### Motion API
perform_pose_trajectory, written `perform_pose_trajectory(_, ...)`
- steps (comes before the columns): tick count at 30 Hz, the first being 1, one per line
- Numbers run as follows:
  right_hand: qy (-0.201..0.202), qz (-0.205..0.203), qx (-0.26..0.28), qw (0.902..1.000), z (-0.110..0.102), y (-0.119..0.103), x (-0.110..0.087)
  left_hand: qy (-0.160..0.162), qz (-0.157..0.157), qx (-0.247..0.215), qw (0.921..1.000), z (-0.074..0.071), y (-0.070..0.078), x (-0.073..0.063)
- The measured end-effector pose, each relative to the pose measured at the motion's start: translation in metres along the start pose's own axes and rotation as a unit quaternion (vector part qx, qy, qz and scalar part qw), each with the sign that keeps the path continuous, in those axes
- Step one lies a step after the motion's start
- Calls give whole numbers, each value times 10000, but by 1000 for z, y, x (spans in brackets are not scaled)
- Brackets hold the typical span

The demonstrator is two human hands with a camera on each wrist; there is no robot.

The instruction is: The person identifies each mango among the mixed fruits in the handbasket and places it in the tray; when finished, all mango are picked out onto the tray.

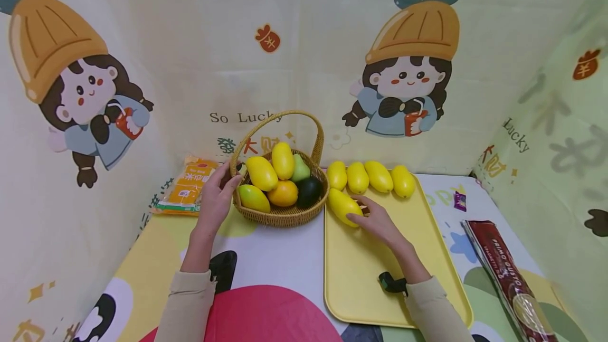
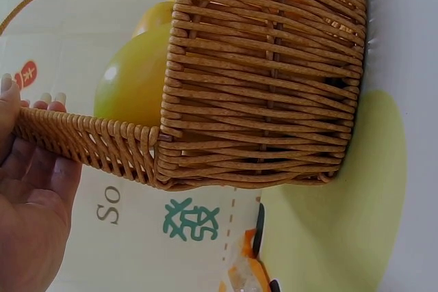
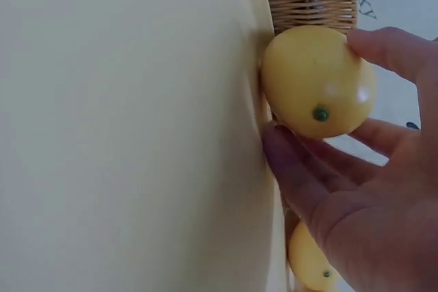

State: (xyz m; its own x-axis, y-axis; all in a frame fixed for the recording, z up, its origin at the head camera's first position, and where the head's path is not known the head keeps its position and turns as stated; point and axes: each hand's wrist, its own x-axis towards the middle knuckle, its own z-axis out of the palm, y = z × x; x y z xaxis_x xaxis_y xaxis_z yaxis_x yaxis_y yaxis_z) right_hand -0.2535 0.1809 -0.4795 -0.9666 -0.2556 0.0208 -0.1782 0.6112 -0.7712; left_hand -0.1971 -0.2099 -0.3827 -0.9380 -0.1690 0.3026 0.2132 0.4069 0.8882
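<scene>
My left hand (image 1: 217,197) grips the handle of a wicker basket (image 1: 285,219) near its left base; the left wrist view shows the fingers behind the handle (image 2: 89,143). In the basket lie yellow mangoes (image 1: 262,174), a green-yellow mango (image 1: 254,198), an orange fruit (image 1: 283,193), a green pear (image 1: 300,169) and a dark avocado (image 1: 310,192). My right hand (image 1: 377,221) holds a yellow mango (image 1: 343,206) between thumb and fingers. That mango is at the left edge of a yellow tray (image 1: 380,273), beside the basket. Several more yellow mangoes (image 1: 357,178) line the tray's far end.
An orange-and-white food packet (image 1: 189,186) lies left of the basket. Right of the tray are a red spaghetti packet (image 1: 508,278) and a small purple wrapped sweet (image 1: 459,201). A cartoon-printed cloth hangs behind and at both sides.
</scene>
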Motion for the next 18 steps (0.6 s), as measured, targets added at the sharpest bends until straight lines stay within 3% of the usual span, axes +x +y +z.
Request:
perform_pose_trajectory(9,1,48,857,9963,1,-2,-2,-24,77,-99,9999,0,-2,0)
perform_pose_trajectory(16,6,89,809,9967,3,-5,-2,18,188,-199,9996,3,-35,11)
perform_pose_trajectory(18,-11,87,808,9967,4,-5,-3,16,194,-199,9996,3,-35,11)
